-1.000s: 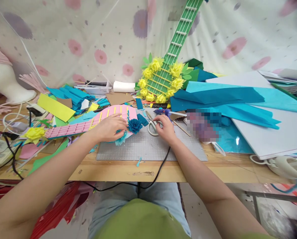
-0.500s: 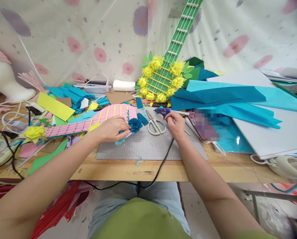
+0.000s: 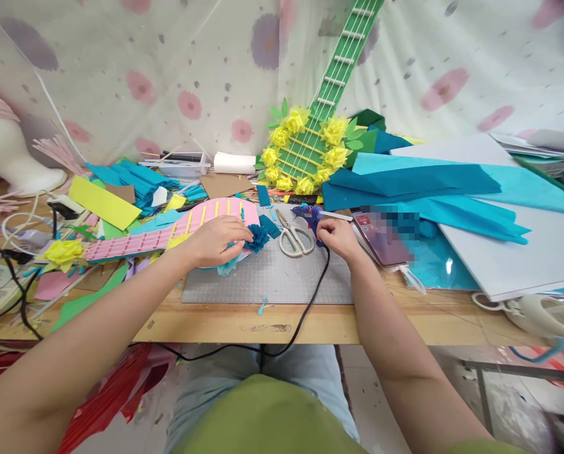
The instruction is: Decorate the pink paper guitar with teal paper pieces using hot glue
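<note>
My left hand (image 3: 223, 241) is closed on a dark blue paper flower (image 3: 259, 237) at the right end of the pink paper guitar (image 3: 216, 213). Light blue paper (image 3: 229, 265) shows below its fingers. My right hand (image 3: 336, 238) is curled at the handle of a dark blue glue gun (image 3: 309, 213), whose black cord hangs down over the mat's front edge. Between the hands lie scissors (image 3: 296, 239) with pale handles, on the grey cutting mat (image 3: 272, 280).
Behind the mat stands a green paper guitar (image 3: 332, 94) ringed with yellow flowers. Blue paper sheets (image 3: 414, 184) and a phone (image 3: 383, 239) lie at the right. Yellow card (image 3: 105, 203), paper scraps and cables crowd the left. The wooden table edge (image 3: 206, 328) runs in front.
My right hand has moved slightly down and right, and more of the glue gun shows beside it. My left hand stays at the blue flower, its fingers shifted slightly.
</note>
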Demonstrator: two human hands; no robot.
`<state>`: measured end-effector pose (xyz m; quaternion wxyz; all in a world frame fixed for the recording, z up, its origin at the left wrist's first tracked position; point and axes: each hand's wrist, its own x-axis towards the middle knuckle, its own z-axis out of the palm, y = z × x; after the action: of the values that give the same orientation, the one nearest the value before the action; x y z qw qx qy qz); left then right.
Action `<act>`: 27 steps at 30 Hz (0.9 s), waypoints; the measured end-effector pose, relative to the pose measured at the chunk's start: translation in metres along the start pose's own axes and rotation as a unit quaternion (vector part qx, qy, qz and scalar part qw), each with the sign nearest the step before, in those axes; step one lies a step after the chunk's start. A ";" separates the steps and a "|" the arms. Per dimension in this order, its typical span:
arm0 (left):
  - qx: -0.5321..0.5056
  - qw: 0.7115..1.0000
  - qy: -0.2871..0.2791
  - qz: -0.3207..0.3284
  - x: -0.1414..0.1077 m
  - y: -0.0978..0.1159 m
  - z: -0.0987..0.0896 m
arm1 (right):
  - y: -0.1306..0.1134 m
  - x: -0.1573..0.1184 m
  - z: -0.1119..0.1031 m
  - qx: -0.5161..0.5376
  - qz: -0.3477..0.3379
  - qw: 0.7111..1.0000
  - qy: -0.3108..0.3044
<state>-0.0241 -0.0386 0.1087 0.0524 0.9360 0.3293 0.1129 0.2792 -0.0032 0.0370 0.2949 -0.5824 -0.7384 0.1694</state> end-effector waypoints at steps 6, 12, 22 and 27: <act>0.039 0.998 -0.038 0.008 -0.003 -0.005 0.005 | 0.005 0.000 -0.004 -0.005 0.040 0.999 0.012; 0.058 0.998 -0.022 -0.009 -0.005 -0.006 0.002 | 0.007 0.000 -0.001 -0.004 0.038 0.999 0.025; -0.001 0.993 0.062 -0.096 -0.011 -0.017 0.004 | 0.001 0.000 -0.004 0.021 -0.001 1.000 -0.007; -0.036 0.965 0.089 -0.243 -0.009 -0.017 0.014 | -0.029 -0.010 0.004 0.022 -0.075 0.995 -0.068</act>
<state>-0.0382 -0.0312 0.0906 0.0819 0.8116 0.5457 0.1916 0.2561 -0.0200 0.0482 0.2683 -0.5061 -0.7943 0.2024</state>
